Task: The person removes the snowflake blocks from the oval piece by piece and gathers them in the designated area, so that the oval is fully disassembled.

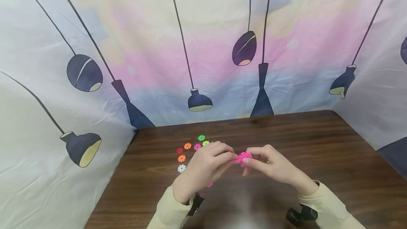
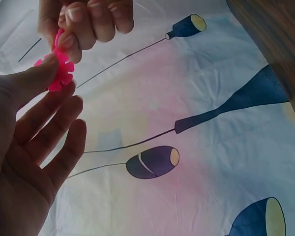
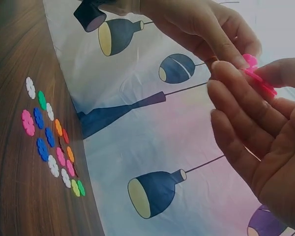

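Two bright pink snowflake discs meet at their notched edges between the hands, above the table. My left hand (image 1: 208,163) pinches one pink disc (image 2: 63,77) between thumb and fingertips; in the head view it shows nearly edge-on. The other pink disc (image 1: 245,158) is pinched by my right hand (image 1: 271,163), thumb on its near face, and appears edge-on in the left wrist view. Fingers cover part of both discs. In the right wrist view, the left hand (image 3: 201,27) reaches in from above, and the right hand's (image 3: 265,142) lower fingers are extended away from the disc.
On the left of the wooden table (image 1: 152,186) lie loose snowflake discs, among them a white disc (image 1: 181,168), a green disc (image 1: 201,138) and a blue disc (image 3: 43,149). The left forearm hides some in the head view. A lamp-patterned curtain (image 1: 219,77) stands behind.
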`<state>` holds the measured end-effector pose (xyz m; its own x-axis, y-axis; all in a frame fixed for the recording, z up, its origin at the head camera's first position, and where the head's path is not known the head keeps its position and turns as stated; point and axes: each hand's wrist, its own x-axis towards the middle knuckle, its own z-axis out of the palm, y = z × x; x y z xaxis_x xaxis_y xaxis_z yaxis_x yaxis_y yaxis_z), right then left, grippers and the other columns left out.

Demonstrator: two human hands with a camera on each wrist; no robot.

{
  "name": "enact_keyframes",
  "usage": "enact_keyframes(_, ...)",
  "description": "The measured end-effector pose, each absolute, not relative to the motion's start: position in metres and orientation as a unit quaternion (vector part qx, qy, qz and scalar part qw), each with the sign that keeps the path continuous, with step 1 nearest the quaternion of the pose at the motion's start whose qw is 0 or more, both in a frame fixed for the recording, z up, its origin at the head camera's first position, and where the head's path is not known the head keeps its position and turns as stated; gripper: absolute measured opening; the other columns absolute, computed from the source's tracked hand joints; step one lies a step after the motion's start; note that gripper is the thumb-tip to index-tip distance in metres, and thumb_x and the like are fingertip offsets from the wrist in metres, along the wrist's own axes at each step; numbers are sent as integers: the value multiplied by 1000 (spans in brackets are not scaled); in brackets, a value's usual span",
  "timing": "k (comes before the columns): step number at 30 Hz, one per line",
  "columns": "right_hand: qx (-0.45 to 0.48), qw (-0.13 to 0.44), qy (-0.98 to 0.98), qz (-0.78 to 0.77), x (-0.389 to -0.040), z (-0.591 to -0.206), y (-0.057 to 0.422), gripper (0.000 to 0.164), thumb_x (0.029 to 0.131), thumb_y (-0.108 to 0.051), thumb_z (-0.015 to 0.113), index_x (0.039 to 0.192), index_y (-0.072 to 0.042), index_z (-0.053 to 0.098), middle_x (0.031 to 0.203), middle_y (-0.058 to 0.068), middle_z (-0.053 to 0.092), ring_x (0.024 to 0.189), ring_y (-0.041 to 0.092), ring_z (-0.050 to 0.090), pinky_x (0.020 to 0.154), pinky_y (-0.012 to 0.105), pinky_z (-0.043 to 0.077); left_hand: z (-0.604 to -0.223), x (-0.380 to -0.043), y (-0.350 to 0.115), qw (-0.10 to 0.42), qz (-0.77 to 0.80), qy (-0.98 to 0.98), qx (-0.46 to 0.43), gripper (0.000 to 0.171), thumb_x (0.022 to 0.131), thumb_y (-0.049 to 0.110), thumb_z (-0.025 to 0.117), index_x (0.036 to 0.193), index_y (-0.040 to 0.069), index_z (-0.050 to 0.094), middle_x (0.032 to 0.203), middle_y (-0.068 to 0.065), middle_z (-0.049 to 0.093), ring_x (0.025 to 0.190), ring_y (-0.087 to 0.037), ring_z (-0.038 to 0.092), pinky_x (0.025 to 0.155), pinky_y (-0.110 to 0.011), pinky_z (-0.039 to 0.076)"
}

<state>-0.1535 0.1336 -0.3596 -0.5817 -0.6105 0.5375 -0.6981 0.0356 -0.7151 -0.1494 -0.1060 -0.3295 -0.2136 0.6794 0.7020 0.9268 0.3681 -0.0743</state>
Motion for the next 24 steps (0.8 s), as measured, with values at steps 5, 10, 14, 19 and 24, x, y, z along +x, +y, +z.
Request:
enact_keyframes(5,454,87,-715,525,-150,-360,132,28,96,6,61,90,-20,67,72,-9,69,73,12,65,64,29,52,-328,-147,-105,380,-168,-738,-532,9,86,14,81,93,13,76,91,3,68,81,-10,61,69,-19,46)
enact_keyframes(10,446,148,-711,523,-142,-357,129,32,92,8,64,88,-23,68,70,-11,65,66,10,62,60,25,50,-326,-144,-100,447,-144,-707,-529,4,91,11,74,89,13,76,87,3,70,78,-11,63,67,-20,48)
enact_keyframes(14,449,202,-702,514,-138,-353,126,33,89,10,66,86,-23,67,72,-11,65,63,10,60,57,22,48,-325,-141,-99,487,-124,-693,-517,9,92,10,70,89,12,77,85,2,72,74,-13,63,66,-22,51)
enact_keyframes(19,482,223,-683,502,-134,-351,125,35,86,14,67,89,-21,68,75,-10,65,67,6,60,60,20,49,-322,-134,-100,509,-91,-678,-523,20,96,10,60,88,11,78,84,2,72,73,-14,64,68,-24,53)
enact_keyframes(24,562,195,-641,485,-126,-351,127,33,85,15,66,91,-17,68,77,-7,63,73,3,60,65,17,49,-315,-125,-107,529,-38,-609,-590,20,93,4,59,84,13,74,83,4,70,73,-12,62,67,-21,49)
